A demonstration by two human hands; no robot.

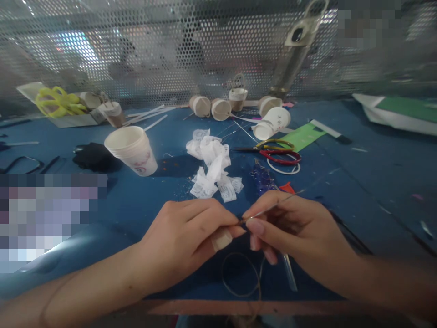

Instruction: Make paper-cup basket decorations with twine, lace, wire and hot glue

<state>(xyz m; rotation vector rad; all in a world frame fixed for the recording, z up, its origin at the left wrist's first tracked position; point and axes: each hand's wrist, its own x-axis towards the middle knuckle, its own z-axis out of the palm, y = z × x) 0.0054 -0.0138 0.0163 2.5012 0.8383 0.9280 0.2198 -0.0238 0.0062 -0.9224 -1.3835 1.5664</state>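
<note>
My left hand (191, 241) is closed, with thumb and forefinger pinching something small and brownish, too small to name. A beige patch (222, 239) shows at its thumb. Tip to tip with it, my right hand (300, 228) pinches a thin metal wire (276, 205) that slants up to the right across the forefinger. Below both hands hangs a loop of thin twine (223, 278); where it begins is hidden by the fingers. Just beyond the hands lie crumpled white lace strips (213, 166) and a blue glittery item (262, 177).
Stacked paper cups (128, 146) stand at left. Scissors (273, 149) with red and yellow handles lie beyond my right hand, near green card (302, 136) and a tipped paper cup (273, 123). Twine-wrapped cups (221, 110) line the back by a perforated metal screen (153, 54).
</note>
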